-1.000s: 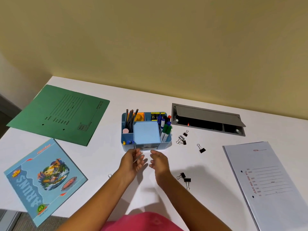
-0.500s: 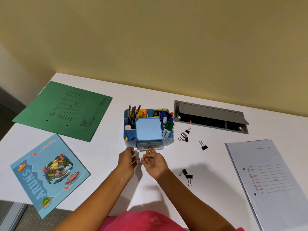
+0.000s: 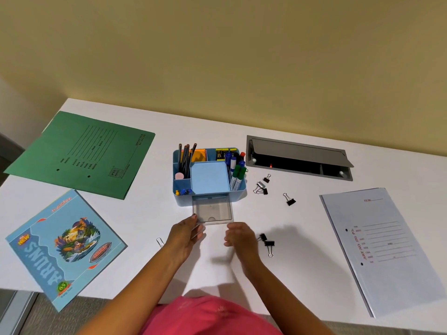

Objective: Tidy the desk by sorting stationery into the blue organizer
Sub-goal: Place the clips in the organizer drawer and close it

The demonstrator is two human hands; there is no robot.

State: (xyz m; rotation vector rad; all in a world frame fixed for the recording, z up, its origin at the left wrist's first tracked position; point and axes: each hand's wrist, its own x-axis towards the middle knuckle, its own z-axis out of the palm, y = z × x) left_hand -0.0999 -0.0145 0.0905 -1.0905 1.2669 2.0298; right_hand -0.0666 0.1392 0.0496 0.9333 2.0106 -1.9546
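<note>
Organizer (image 3: 209, 180) drawer (image 3: 212, 210) is out. Left hand (image 3: 187, 234) touches its front corner, grip unclear; right hand (image 3: 238, 235) hangs loosely curled, empty. Steady drawer, then load clips (image 3: 289, 201).

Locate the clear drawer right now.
Head view, centre: the clear drawer sticks out of the blue organizer, front side, its near-left corner by the left hand.

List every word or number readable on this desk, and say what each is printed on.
"ARUN'S": blue notebook, large letters.
"NEW": same notebook, yellow badge.
"65": same notebook, green badge.
"ART NO 1011 P.L.": grey folder, red print.
"PTC": green folder, boxed stamp, barely legible.
The form lines on both folders and the labels on the markers are too small to read.
</note>
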